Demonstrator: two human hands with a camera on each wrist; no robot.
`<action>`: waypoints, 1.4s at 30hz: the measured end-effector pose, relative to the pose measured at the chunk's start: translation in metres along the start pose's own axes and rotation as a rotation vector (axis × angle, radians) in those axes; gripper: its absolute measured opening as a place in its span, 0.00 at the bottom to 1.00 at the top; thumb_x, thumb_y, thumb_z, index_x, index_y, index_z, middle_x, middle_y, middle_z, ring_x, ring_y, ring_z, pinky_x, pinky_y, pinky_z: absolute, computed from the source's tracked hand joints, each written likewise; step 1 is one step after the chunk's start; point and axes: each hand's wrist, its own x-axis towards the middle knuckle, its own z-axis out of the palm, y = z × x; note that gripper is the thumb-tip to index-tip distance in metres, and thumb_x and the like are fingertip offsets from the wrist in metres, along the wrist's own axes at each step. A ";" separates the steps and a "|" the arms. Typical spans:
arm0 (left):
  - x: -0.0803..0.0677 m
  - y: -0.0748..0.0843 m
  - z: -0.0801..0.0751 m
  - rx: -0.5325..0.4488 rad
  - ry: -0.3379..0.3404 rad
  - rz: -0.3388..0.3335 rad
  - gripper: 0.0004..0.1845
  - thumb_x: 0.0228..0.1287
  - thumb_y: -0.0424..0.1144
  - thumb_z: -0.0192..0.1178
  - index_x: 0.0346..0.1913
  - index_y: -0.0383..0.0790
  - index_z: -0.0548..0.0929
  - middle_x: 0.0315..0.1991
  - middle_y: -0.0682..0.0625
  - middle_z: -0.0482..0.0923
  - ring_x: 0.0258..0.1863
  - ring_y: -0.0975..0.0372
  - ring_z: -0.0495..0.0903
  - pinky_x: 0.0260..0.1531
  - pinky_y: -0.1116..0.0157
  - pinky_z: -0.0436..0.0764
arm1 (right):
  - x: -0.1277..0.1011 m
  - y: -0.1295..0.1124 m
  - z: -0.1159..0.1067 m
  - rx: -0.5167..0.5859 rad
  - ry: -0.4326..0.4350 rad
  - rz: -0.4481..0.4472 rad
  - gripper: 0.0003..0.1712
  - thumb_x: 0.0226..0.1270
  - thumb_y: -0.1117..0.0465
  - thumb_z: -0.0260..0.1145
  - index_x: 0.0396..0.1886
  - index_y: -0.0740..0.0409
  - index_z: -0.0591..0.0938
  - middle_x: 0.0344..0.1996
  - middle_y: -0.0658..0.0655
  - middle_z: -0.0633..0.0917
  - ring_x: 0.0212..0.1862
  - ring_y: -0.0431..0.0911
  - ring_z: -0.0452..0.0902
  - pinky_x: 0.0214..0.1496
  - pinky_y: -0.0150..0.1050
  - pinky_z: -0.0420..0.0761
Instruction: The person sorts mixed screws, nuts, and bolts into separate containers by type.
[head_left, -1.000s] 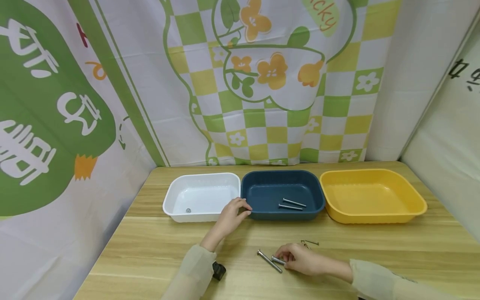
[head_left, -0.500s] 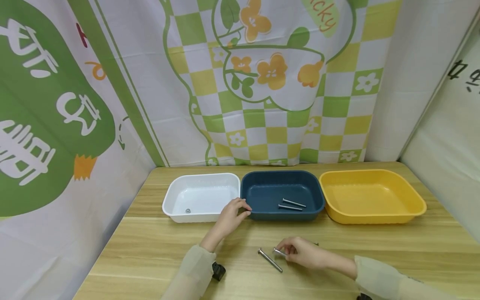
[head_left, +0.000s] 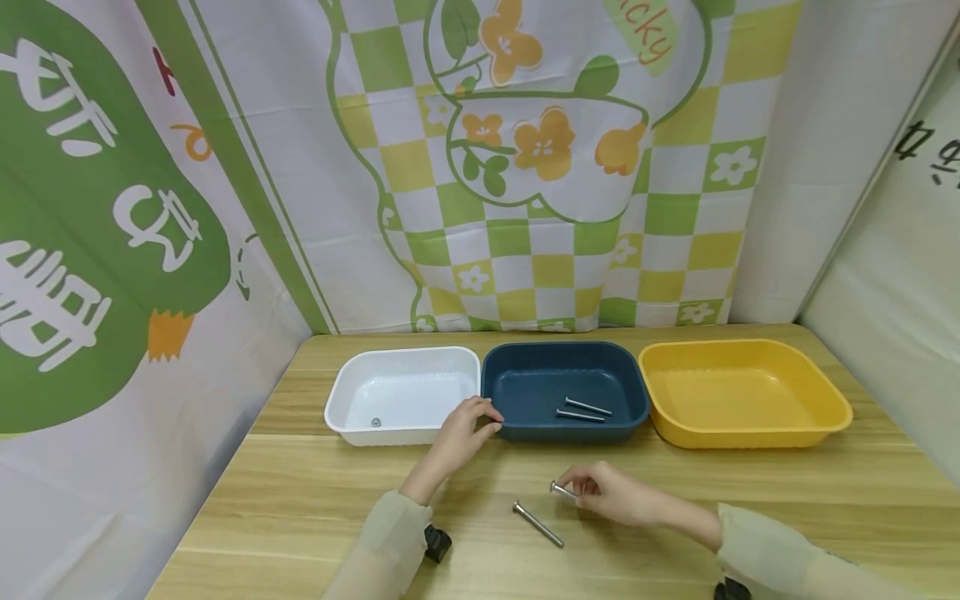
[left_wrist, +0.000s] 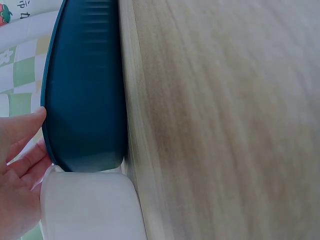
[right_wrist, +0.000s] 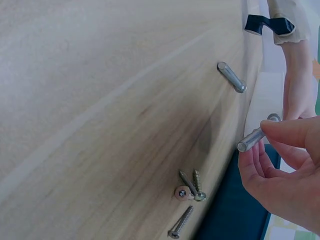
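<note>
I've got the right hand (head_left: 615, 493) pinching a bolt (head_left: 564, 491) above the table (head_left: 300, 500) — the blue tray (head_left: 532, 383) lies beyond it. My left hand (head_left: 459, 435) rests, fingers relaxed, on that tray's near-left corner.

A small cloth-walled booth, in a home or workplace unclear: printed curtains (head_left: 547, 242) hang round three sides of a wood-grain tabletop (head_left: 288, 492).

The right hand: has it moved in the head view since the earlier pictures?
Yes; the right hand, holding a bolt, has moved forward, nearer the unmoved blue tray.
</note>
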 end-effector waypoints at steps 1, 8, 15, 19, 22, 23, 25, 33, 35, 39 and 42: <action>0.000 0.000 0.000 0.000 0.000 -0.001 0.04 0.57 0.35 0.58 0.35 0.40 0.80 0.41 0.47 0.76 0.54 0.53 0.70 0.52 0.57 0.70 | 0.000 0.000 -0.001 -0.001 0.002 -0.001 0.13 0.51 0.77 0.57 0.38 0.70 0.78 0.22 0.47 0.73 0.26 0.33 0.66 0.27 0.28 0.72; 0.000 -0.001 0.001 0.002 0.004 0.007 0.04 0.57 0.34 0.59 0.34 0.40 0.80 0.40 0.48 0.76 0.54 0.54 0.70 0.52 0.58 0.70 | 0.003 0.002 -0.007 -0.017 0.018 0.003 0.14 0.50 0.77 0.57 0.39 0.69 0.78 0.23 0.47 0.73 0.26 0.33 0.66 0.27 0.28 0.72; 0.000 0.000 0.001 0.004 0.004 0.008 0.04 0.57 0.34 0.59 0.34 0.40 0.80 0.40 0.47 0.76 0.53 0.54 0.70 0.51 0.58 0.70 | 0.005 -0.003 -0.017 -0.039 0.033 -0.004 0.15 0.48 0.78 0.55 0.39 0.68 0.78 0.24 0.50 0.75 0.25 0.33 0.65 0.26 0.29 0.71; 0.000 0.000 0.001 0.005 0.002 0.002 0.04 0.57 0.34 0.59 0.34 0.40 0.80 0.40 0.47 0.76 0.54 0.54 0.70 0.52 0.58 0.70 | 0.007 -0.006 -0.025 -0.061 0.039 0.017 0.16 0.49 0.78 0.54 0.39 0.67 0.78 0.24 0.50 0.75 0.25 0.34 0.65 0.25 0.28 0.71; 0.000 0.000 0.001 0.004 0.003 -0.001 0.04 0.57 0.34 0.59 0.34 0.40 0.80 0.40 0.47 0.76 0.54 0.53 0.70 0.52 0.58 0.70 | 0.008 -0.008 -0.031 -0.069 0.040 0.027 0.15 0.51 0.76 0.55 0.40 0.68 0.78 0.25 0.50 0.75 0.25 0.34 0.66 0.26 0.28 0.71; 0.000 0.000 0.001 0.004 0.004 0.000 0.04 0.56 0.34 0.59 0.34 0.40 0.80 0.40 0.47 0.76 0.54 0.53 0.70 0.52 0.58 0.70 | 0.009 -0.008 -0.033 -0.071 0.042 0.030 0.14 0.52 0.76 0.56 0.40 0.68 0.78 0.25 0.50 0.75 0.25 0.35 0.66 0.26 0.28 0.71; 0.001 0.000 0.001 0.004 0.005 0.003 0.04 0.57 0.34 0.59 0.34 0.40 0.80 0.40 0.47 0.76 0.54 0.53 0.70 0.52 0.58 0.70 | 0.010 -0.009 -0.036 -0.073 0.046 0.031 0.14 0.53 0.76 0.56 0.40 0.68 0.77 0.25 0.52 0.76 0.25 0.35 0.66 0.26 0.28 0.71; 0.001 0.000 0.000 0.004 0.005 0.007 0.04 0.56 0.34 0.59 0.34 0.40 0.80 0.39 0.47 0.76 0.54 0.53 0.70 0.52 0.58 0.70 | 0.013 -0.009 -0.047 -0.066 0.046 0.028 0.13 0.53 0.76 0.55 0.41 0.70 0.77 0.25 0.54 0.76 0.25 0.35 0.68 0.27 0.28 0.72; 0.001 0.000 0.000 0.003 0.006 0.011 0.03 0.56 0.34 0.59 0.34 0.40 0.80 0.39 0.47 0.76 0.54 0.53 0.70 0.52 0.57 0.70 | 0.015 -0.009 -0.050 -0.067 0.042 0.021 0.14 0.53 0.77 0.55 0.41 0.70 0.76 0.25 0.53 0.76 0.25 0.36 0.68 0.27 0.28 0.72; 0.001 -0.001 0.001 0.002 0.006 0.012 0.04 0.56 0.34 0.59 0.34 0.39 0.80 0.39 0.47 0.76 0.54 0.53 0.70 0.52 0.58 0.70 | 0.017 -0.009 -0.056 -0.074 0.037 0.040 0.14 0.55 0.76 0.54 0.42 0.70 0.76 0.25 0.51 0.75 0.25 0.36 0.66 0.24 0.28 0.70; 0.000 -0.002 0.001 0.002 0.005 0.007 0.04 0.56 0.34 0.59 0.34 0.40 0.80 0.40 0.47 0.76 0.54 0.53 0.70 0.52 0.58 0.70 | 0.020 -0.009 -0.062 -0.076 0.041 0.049 0.14 0.56 0.76 0.54 0.43 0.71 0.76 0.25 0.51 0.75 0.22 0.36 0.64 0.21 0.28 0.68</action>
